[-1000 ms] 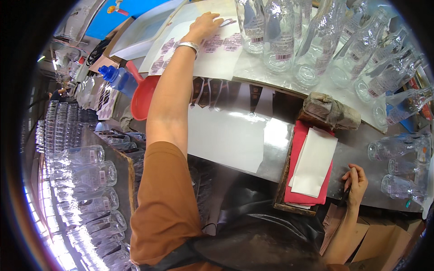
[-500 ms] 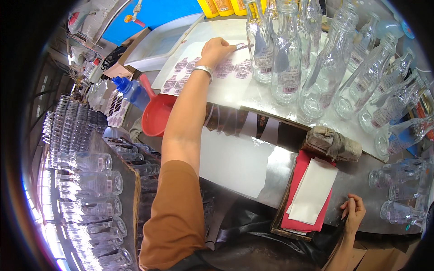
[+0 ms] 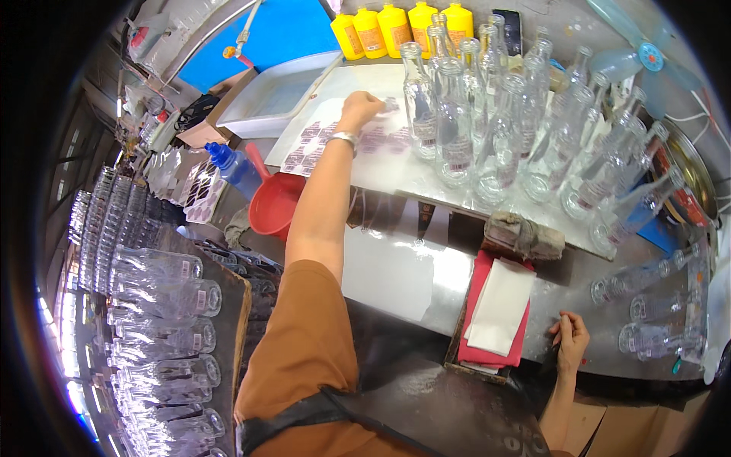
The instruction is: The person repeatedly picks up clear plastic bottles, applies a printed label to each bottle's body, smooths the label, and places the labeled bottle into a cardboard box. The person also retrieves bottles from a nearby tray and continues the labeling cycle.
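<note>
My left hand point(image 3: 359, 109) reaches over the white sheet point(image 3: 346, 84) on the far board. Its fingertips pinch a small printed label point(image 3: 391, 105), lifted at an edge or just above the sheet; I cannot tell which. Rows of purple-grey printed labels point(image 3: 307, 146) lie below and beside that hand. My right hand point(image 3: 571, 340) rests low at the right, near the metal table edge, fingers curled in. A dark shape shows by its fingers, too unclear to name. To the right of the labels stand several clear glass bottles point(image 3: 454, 137) with printing on them.
Left of my arm are a red dipper point(image 3: 276, 204), a blue bottle point(image 3: 237, 171) and a white tray point(image 3: 278, 91). White cloths point(image 3: 502, 305) lie on red ones, below a rolled grey rag point(image 3: 525, 235). Yellow bottles point(image 3: 394, 30) line the back; glass bottles point(image 3: 171, 295) fill the left.
The view has tilted up and shifted, bringing the yellow bottles and the fan into fuller view. My left hand stays over the label sheet, pinching. My right hand stays low with curled fingers.
</note>
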